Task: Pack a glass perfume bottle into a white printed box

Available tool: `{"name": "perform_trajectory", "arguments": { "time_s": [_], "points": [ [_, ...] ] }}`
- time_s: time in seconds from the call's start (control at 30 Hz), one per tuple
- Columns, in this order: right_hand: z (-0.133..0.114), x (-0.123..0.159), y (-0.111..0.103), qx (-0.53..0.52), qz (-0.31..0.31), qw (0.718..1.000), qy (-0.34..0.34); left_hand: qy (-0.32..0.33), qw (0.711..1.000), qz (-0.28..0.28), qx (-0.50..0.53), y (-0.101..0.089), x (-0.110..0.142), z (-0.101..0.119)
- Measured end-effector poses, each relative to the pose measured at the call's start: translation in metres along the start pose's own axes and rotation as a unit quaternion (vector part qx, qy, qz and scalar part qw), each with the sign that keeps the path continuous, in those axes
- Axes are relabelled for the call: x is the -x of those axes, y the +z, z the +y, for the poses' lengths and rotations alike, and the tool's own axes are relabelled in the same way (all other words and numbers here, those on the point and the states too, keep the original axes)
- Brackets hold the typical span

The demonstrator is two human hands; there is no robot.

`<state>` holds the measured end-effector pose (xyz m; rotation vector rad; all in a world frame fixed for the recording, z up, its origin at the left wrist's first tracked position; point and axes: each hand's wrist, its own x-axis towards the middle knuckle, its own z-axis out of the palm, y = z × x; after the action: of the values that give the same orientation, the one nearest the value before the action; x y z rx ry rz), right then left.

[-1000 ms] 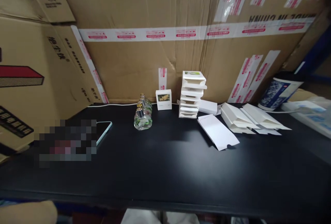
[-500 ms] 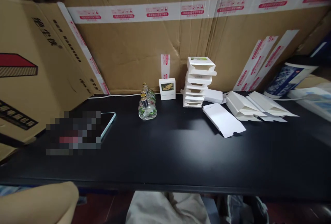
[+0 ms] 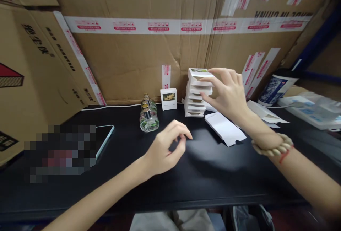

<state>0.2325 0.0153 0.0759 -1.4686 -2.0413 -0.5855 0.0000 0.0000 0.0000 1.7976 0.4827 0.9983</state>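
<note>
My right hand (image 3: 225, 90) is at the upper part of a stack of small white open-ended boxes (image 3: 195, 97). Its thumb and fingers are spread apart, overlapping the boxes' right side; whether they touch is hard to tell. A beaded bracelet (image 3: 274, 145) circles that wrist. My left hand (image 3: 169, 147) hovers above the black table, loosely curled, with a gap inside the fingers and nothing held. Left of the stack stands a closed white box (image 3: 168, 99) with a picture. A row of clear glass bottles (image 3: 149, 119) with gold and silver caps stands beside it.
A flattened white carton (image 3: 225, 128) lies below the stack, with other white cartons (image 3: 266, 113) partly behind my right arm. A phone (image 3: 105, 138) lies left. A blue-patterned cup (image 3: 275, 89) stands far right. Cardboard (image 3: 133, 60) walls the black table (image 3: 128, 195).
Both hands have come in over the table, the right one up to the stack of boxes. The view has shifted slightly. The bottles and boxes appear unmoved.
</note>
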Motion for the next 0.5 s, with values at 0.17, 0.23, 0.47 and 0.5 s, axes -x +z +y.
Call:
{"name": "perform_trajectory", "arguments": {
  "time_s": [0.17, 0.23, 0.47, 0.5],
  "points": [
    [0.021, -0.014, 0.025, 0.098, 0.071, 0.991, -0.049, -0.137, 0.98, -0.098, 0.108, 0.008, -0.008, -0.029],
    [0.006, 0.0, 0.021, 0.095, 0.15, 0.978, -0.112, -0.182, 0.954, -0.087, 0.223, 0.004, -0.01, -0.034],
    [-0.069, 0.065, 0.028, -0.091, 0.038, 0.873, -0.478, -0.277, 0.9, 0.063, 0.331, -0.017, -0.015, -0.032],
    [-0.072, 0.071, 0.033, -0.124, 0.048, 0.872, -0.471, -0.279, 0.907, 0.072, 0.307, -0.017, -0.015, -0.034]
  ]
}}
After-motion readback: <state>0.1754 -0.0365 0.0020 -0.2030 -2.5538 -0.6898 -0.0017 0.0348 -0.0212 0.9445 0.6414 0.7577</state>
